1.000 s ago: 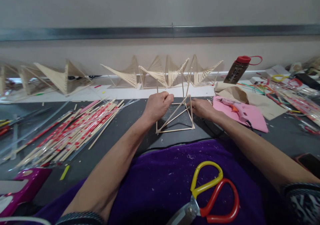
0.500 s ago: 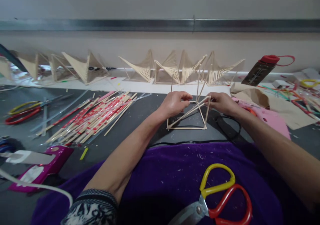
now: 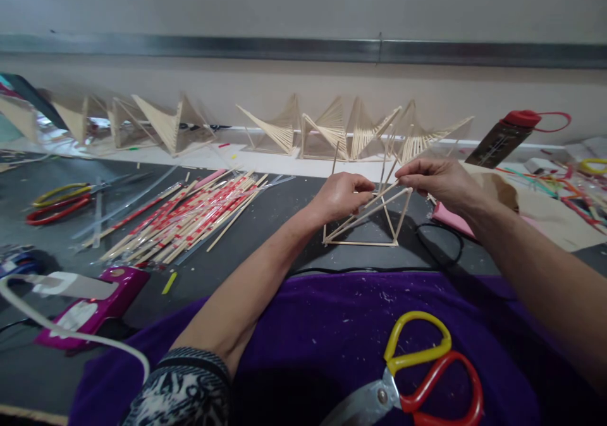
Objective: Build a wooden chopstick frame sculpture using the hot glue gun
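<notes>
**Open wooden-stick frame [image 3: 361,243]: handling and hold points**

**Location.** The frame stands on the dark grey worktop [image 3: 270,230], beyond the purple cloth [image 3: 303,325] and between the two hands. A loop of black cord [image 3: 461,249] lies just beside its right side.

**Grip state.** The right hand [image 3: 439,179] pinches the upper end of a slanting stick [image 3: 386,191] between thumb and fingertips. This stick runs down toward the front left corner; whether it is fastened there cannot be told. The left hand [image 3: 339,195] is at the left side of the frame, fingers curled inward. Its contact is partly hidden, so whether it grasps a member or only steadies one cannot be told.

**Expected handling.** The thin sticks and open build suggest a very light assembly that tips or slides easily under side load. Each stick is probably stiff along its length but liable to snap if bent. The corner joints are likely the weakest points; avoid twisting them.

**Hold points.** Steady the frame low, at a base stick close to a corner. Take a single stick near its end with a light fingertip pinch. Do not squeeze opposite uprights together or lift by one unsupported tip.
</notes>
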The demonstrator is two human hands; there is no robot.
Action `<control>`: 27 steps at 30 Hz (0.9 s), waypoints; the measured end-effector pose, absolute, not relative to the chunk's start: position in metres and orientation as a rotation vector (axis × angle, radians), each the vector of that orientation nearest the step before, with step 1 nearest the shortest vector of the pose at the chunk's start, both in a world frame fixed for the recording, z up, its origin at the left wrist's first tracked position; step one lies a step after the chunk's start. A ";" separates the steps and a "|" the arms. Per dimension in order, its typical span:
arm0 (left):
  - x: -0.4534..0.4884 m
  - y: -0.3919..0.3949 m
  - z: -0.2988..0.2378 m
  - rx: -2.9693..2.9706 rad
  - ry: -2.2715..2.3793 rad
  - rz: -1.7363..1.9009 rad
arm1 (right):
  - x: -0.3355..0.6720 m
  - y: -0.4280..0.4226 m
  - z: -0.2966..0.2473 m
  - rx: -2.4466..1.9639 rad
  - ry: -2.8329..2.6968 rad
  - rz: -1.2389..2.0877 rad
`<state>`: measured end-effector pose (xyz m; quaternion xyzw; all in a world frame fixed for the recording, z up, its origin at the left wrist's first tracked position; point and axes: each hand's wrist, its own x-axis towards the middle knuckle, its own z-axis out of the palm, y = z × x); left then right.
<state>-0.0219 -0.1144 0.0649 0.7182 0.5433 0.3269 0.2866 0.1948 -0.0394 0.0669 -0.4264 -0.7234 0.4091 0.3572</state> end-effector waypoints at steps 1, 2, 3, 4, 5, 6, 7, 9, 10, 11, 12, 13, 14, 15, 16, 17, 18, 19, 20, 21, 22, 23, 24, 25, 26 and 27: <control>-0.022 -0.115 0.066 1.919 1.443 0.884 | 0.194 -0.040 0.070 -1.089 -1.872 1.041; -0.022 -0.115 0.066 1.921 1.437 0.891 | 0.192 -0.041 0.073 -1.078 -1.878 1.026; -0.022 -0.116 0.067 1.922 1.435 0.895 | 0.191 -0.041 0.076 -1.066 -1.891 1.019; -0.022 -0.117 0.068 1.922 1.434 0.895 | 0.189 -0.042 0.079 -1.054 -1.908 1.019; -0.021 -0.117 0.069 1.922 1.433 0.893 | 0.187 -0.043 0.083 -1.044 -1.926 1.021; -0.021 -0.118 0.071 1.923 1.431 0.893 | 0.184 -0.043 0.087 -1.036 -1.944 1.021; -0.021 -0.118 0.072 1.920 1.430 0.899 | 0.182 -0.044 0.090 -1.025 -1.962 1.018; -0.021 -0.119 0.073 1.908 1.431 0.929 | 0.177 -0.045 0.097 -0.995 -1.992 1.005; -0.021 -0.119 0.074 1.901 1.432 0.948 | 0.174 -0.046 0.100 -0.975 -2.004 0.997; -0.021 -0.119 0.074 1.890 1.434 0.969 | 0.172 -0.047 0.104 -0.953 -2.017 0.994; -0.022 -0.119 0.075 1.878 1.436 0.991 | 0.169 -0.047 0.107 -0.932 -2.029 0.993; -0.022 -0.119 0.076 1.866 1.436 1.011 | 0.166 -0.048 0.110 -0.913 -2.040 0.993; -0.023 -0.119 0.077 1.857 1.433 1.026 | 0.163 -0.049 0.113 -0.895 -2.049 0.990; -0.024 -0.120 0.078 1.850 1.429 1.040 | 0.160 -0.050 0.115 -0.875 -2.058 0.987; -0.025 -0.120 0.079 1.846 1.423 1.052 | 0.158 -0.051 0.118 -0.856 -2.071 0.983; -0.026 -0.120 0.081 1.844 1.413 1.062 | 0.155 -0.052 0.120 -0.836 -2.086 0.982; -0.026 -0.121 0.082 1.845 1.401 1.070 | 0.153 -0.053 0.122 -0.815 -2.101 0.981; -0.027 -0.121 0.084 1.844 1.390 1.080 | 0.151 -0.054 0.124 -0.793 -2.115 0.985; -0.028 -0.121 0.085 1.837 1.380 1.093 | 0.149 -0.054 0.125 -0.771 -2.126 0.993; -0.029 -0.122 0.086 1.826 1.371 1.108 | 0.147 -0.055 0.127 -0.752 -2.134 1.004; -0.029 -0.122 0.087 1.809 1.363 1.123 | 0.146 -0.056 0.128 -0.737 -2.139 1.017; -0.030 -0.123 0.088 1.784 1.353 1.136 | 0.145 -0.056 0.129 -0.727 -2.143 1.030; -0.031 -0.123 0.090 1.754 1.341 1.147 | 0.143 -0.057 0.130 -0.721 -2.146 1.040; -0.031 -0.124 0.091 1.722 1.328 1.154 | 0.142 -0.057 0.131 -0.718 -2.149 1.046; -0.032 -0.125 0.093 1.692 1.316 1.156 | 0.141 -0.058 0.132 -0.715 -2.153 1.047; -0.032 -0.125 0.094 1.667 1.305 1.152 | 0.139 -0.059 0.133 -0.711 -2.159 1.046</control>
